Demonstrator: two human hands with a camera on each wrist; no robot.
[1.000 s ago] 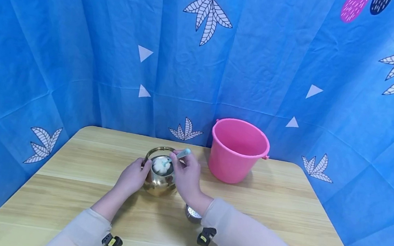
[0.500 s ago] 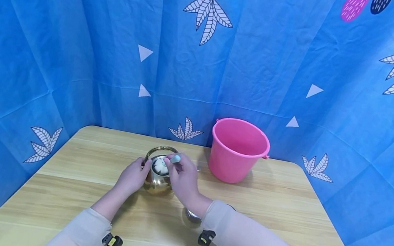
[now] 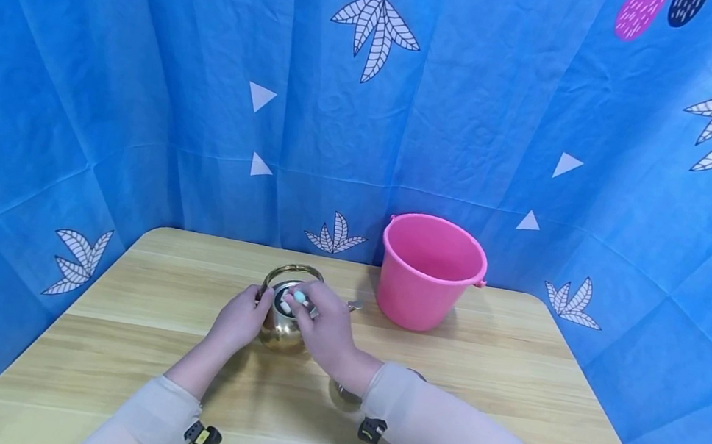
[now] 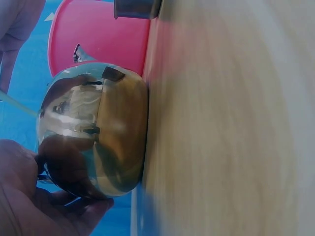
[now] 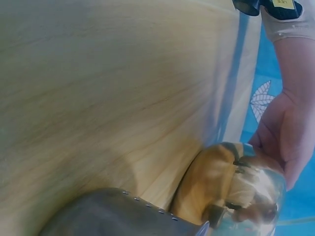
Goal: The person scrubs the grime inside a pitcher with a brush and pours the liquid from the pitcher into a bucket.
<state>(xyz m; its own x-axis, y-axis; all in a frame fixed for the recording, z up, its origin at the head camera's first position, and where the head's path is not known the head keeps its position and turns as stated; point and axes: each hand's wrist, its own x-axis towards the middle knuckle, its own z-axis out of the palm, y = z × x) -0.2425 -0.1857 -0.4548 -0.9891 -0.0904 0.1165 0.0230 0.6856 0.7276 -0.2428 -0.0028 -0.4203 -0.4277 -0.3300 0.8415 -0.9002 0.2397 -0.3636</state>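
Observation:
A shiny gold teapot (image 3: 279,332) with a raised loop handle stands on the table, its mouth uncovered. My left hand (image 3: 240,323) grips its left side near the rim; the left wrist view shows fingers of this left hand (image 4: 44,206) curled against the polished teapot body (image 4: 93,132). Over the mouth, my right hand (image 3: 331,330) pinches a brush (image 3: 299,296) by its pale blue handle. The white brush head is down in the mouth and mostly hidden by the fingers. A metal strainer cup (image 3: 344,396) with small holes lies under my right forearm, partly covered.
A pink bucket (image 3: 423,297) stands at the back, right of the teapot, whose spout (image 3: 354,305) points toward it. Behind the wooden table (image 3: 147,344) hangs a blue curtain (image 3: 340,131). The right sleeve hides most of a dark rounded edge.
My right hand has moved left and the brush has gone deeper into the teapot, its handle now more upright and less visible. My left hand has stayed in place.

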